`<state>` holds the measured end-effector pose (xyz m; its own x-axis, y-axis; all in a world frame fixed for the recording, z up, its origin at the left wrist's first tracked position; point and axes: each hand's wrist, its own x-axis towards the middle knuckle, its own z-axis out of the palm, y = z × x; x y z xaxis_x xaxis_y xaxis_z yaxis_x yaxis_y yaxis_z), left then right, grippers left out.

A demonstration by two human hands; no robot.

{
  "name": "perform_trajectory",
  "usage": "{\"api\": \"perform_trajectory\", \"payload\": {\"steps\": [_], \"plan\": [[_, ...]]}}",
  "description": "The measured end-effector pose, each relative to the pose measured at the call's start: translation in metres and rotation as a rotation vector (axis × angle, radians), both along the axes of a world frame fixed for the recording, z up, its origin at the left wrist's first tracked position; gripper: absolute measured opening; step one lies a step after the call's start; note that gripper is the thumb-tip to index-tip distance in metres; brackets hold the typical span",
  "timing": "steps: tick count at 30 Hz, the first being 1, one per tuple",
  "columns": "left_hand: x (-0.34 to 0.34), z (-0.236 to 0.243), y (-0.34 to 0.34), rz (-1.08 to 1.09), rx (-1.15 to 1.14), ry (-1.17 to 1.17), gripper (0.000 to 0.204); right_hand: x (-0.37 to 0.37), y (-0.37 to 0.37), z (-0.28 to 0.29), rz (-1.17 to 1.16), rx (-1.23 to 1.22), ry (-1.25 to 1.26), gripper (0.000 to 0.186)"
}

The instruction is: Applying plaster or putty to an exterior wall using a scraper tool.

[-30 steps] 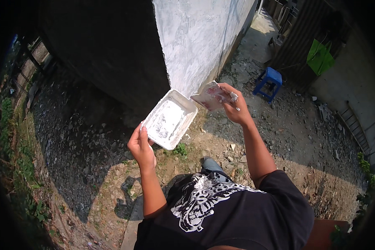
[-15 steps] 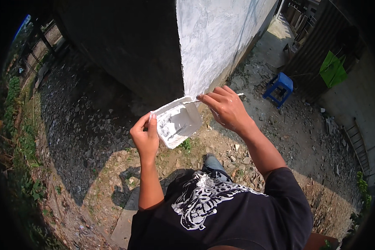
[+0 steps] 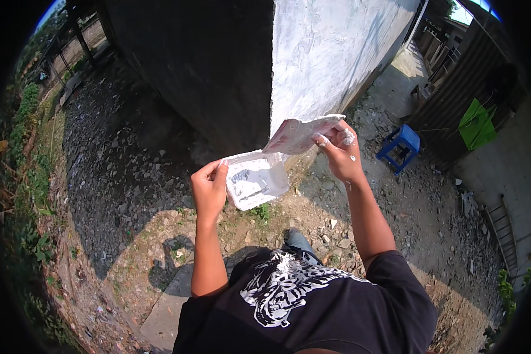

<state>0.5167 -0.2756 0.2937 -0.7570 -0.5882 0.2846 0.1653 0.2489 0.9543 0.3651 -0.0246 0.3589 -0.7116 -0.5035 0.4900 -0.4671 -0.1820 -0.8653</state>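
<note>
My left hand [image 3: 210, 187] pinches the left rim of a pale rectangular plastic tub [image 3: 279, 176], thumb on top. The tub is tilted, and white paste or paint coats its inside walls and bottom. My right hand [image 3: 341, 154] grips the right end of a thin flat sheet [image 3: 301, 134], smeared white with faint reddish marks. The sheet's lower left end meets or overlaps the tub's far rim; whether it touches I cannot tell. White blobs stick to my right fingers and the back of that hand. Just beyond stands the wall corner, its right face [image 3: 318, 59] streaked white.
The wall's left face [image 3: 189, 65] is dark in shade. To the right are a blue plastic stool [image 3: 400, 144], a green sheet [image 3: 477, 125] by corrugated metal, and a ladder [image 3: 502, 236]. Gravel and stones [image 3: 130, 194] cover the ground. A flat slab [image 3: 166, 318] lies lower left.
My right hand has turned and raised the sheet, so its broad face now shows rather than its edge. The left hand still holds the tub, and the view has shifted slightly.
</note>
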Motion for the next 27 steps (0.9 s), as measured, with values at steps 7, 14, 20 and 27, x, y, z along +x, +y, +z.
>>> {"api": "perform_trajectory", "payload": {"steps": [7, 14, 20, 27], "plan": [[-0.002, -0.006, -0.001, -0.062, 0.176, 0.101, 0.027, -0.003, -0.004, -0.031, 0.103, -0.066, -0.173, 0.022], [-0.005, -0.002, 0.002, -0.106, 0.316, 0.091, 0.03, -0.007, -0.007, -0.036, 0.141, -0.151, -0.194, 0.017], [-0.008, 0.0, 0.002, -0.093, 0.398, 0.146, 0.027, -0.017, 0.003, -0.049, 0.169, -0.208, -0.204, 0.02], [-0.012, 0.001, 0.008, 0.005, 0.513, 0.237, 0.028, -0.011, 0.004, -0.028, 0.174, 0.066, 0.32, 0.016]]}}
